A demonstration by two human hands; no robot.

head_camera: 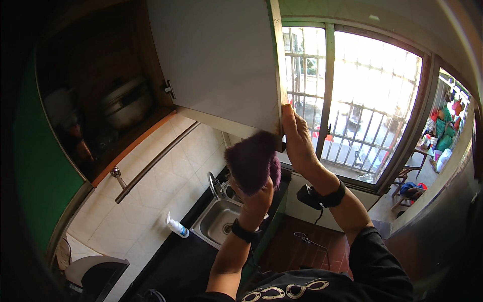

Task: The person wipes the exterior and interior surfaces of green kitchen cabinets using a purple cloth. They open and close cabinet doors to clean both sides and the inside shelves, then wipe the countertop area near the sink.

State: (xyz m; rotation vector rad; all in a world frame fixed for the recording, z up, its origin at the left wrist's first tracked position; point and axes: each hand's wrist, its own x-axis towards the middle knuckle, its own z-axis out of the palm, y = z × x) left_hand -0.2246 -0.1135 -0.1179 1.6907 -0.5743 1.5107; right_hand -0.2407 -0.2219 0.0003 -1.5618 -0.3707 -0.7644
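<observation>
In my left hand (256, 204) is a bunched purple cloth (252, 162), raised against the lower corner of a cabinet door (219, 60). The door stands swung out, its pale inner face towards me. My right hand (300, 139) grips the outer edge of that door, the thumb lying along the edge. The cloth hides part of the door's bottom edge and most of my left fingers. A metal hinge (169, 89) joins the door to the wall cabinet (132, 145), whose dark inside holds a lidded pot (128, 102).
Below are a steel sink (215, 219), a faucet (214, 185) and a white pump bottle (177, 225) on a black countertop (173, 264). A metal rail (158, 162) runs along the tiled wall. A barred window (369, 102) is behind my right hand. A cable (313, 241) lies on the floor.
</observation>
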